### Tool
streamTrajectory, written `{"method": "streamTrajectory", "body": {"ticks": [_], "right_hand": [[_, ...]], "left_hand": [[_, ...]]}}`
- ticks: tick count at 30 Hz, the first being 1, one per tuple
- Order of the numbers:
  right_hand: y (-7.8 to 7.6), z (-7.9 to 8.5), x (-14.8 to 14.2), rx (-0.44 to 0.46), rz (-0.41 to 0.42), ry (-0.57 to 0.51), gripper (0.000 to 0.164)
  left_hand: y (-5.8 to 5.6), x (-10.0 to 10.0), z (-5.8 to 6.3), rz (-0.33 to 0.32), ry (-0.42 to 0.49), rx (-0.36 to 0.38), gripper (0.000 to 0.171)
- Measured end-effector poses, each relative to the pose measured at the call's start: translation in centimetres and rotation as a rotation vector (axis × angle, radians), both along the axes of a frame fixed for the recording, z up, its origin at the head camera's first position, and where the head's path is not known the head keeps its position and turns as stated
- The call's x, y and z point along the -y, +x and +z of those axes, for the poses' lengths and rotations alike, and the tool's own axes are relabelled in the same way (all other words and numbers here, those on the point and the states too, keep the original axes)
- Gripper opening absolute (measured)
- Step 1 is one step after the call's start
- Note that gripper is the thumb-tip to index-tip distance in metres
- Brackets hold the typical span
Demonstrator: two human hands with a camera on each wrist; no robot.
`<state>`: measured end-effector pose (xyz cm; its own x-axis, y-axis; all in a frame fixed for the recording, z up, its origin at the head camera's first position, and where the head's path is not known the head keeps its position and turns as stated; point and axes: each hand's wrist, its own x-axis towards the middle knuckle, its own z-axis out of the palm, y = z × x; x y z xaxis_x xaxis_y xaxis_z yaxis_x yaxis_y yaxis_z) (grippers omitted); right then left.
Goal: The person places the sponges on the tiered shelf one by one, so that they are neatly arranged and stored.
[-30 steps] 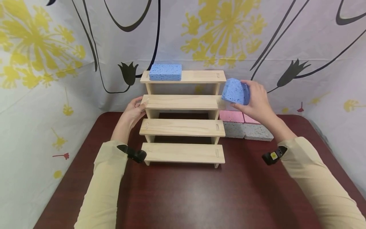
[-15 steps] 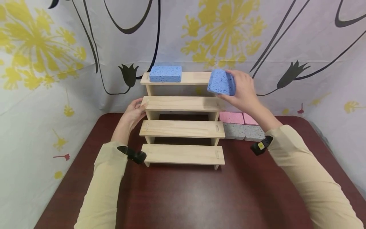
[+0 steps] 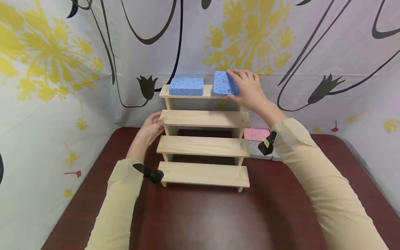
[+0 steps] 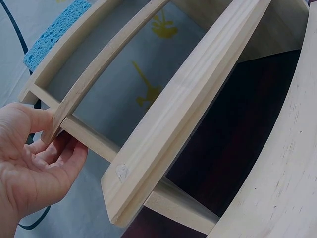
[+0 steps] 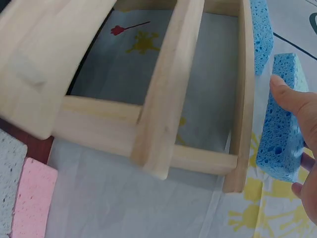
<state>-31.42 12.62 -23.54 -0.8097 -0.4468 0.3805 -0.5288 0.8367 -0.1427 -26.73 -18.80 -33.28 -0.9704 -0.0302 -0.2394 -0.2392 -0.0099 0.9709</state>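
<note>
Your right hand (image 3: 247, 88) holds one blue sponge (image 3: 223, 83), tilted, between thumb and fingers; whether it touches the top tier (image 3: 208, 91) cannot be told. Your left hand (image 3: 151, 129) grips the left end of the rack's second tier (image 3: 204, 118), thumb over the edge, fingers beneath.

Count: one rack (image 3: 203, 145) with four tiers, stepping up from near to far; two blue sponges, including the one you hold; one pink sponge (image 3: 257, 134) in sight; two gray sponges (image 3: 260, 150), the right one mostly hidden by your sleeve (image 3: 309, 166).

The other blue sponge (image 3: 186, 86) lies flat on the left part of the top tier. A narrow gap separates it from the held sponge; the top tier runs on to the right behind your right hand. The pink and gray sponges sit just right of the rack, pink on the far side.

The tabletop (image 3: 200, 215) extends left, right and near of the lowest tier (image 3: 204, 173). Its far edge lies against the patterned backdrop (image 3: 193, 45).
</note>
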Motion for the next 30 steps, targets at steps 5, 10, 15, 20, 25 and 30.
{"method": "streamTrajectory", "body": {"ticks": [5, 10, 15, 20, 25, 30], "right_hand": [[-0.9, 0.5, 1.0, 0.083, -0.011, 0.04, 0.081], [-1.7, 0.9, 1.7, 0.165, -0.014, 0.059, 0.081], [-2.7, 0.8, 2.3, 0.268, 0.037, 0.041, 0.078], [-3.3, 0.0, 2.0, 0.388, 0.098, -0.001, 0.073], [-3.3, -0.5, 1.9, 0.341, 0.105, 0.006, 0.069], [-1.9, -2.0, 2.1, 0.072, 0.018, 0.0, 0.059]], "left_hand": [[0.0, -0.1, -0.1, -0.002, 0.005, -0.004, 0.056], [0.1, -0.2, -0.1, 0.004, 0.003, -0.009, 0.055], [0.3, 0.0, -0.1, 0.01, -0.013, -0.007, 0.054], [0.7, 0.0, -0.3, -0.001, -0.039, 0.004, 0.054], [0.6, 0.1, 0.0, -0.007, -0.048, -0.011, 0.055], [0.3, 0.1, 0.0, -0.007, -0.036, -0.012, 0.055]]}}
